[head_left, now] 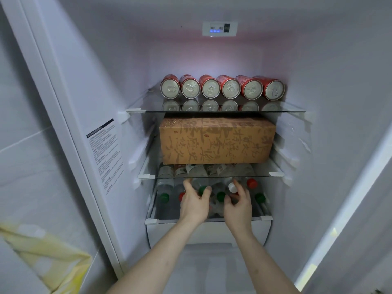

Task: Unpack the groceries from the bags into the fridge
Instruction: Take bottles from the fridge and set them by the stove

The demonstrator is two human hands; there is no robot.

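Both of a person's bare hands reach into the third shelf of an open fridge, where clear plastic bottles lie on their sides with caps facing outward. The left hand has its fingers curled around a bottle with a green cap, the cap poking out just beside the fingertips. The right hand sits just to the right, fingers loosely spread and half-curled over the pile near a white-capped bottle; whether it actually grips anything cannot be told. Around the hands, other caps show green and red (the bottles themselves are see-through and blur together under the glass). The shelf above carries a long brown cardboard box printed with darker script, lying flat and filling most of the width. On the top glass shelf, 6 red cans lie on their sides in a row, silver tops facing out, touching one another. A yellow bag shows at lower left, outside the fridge.
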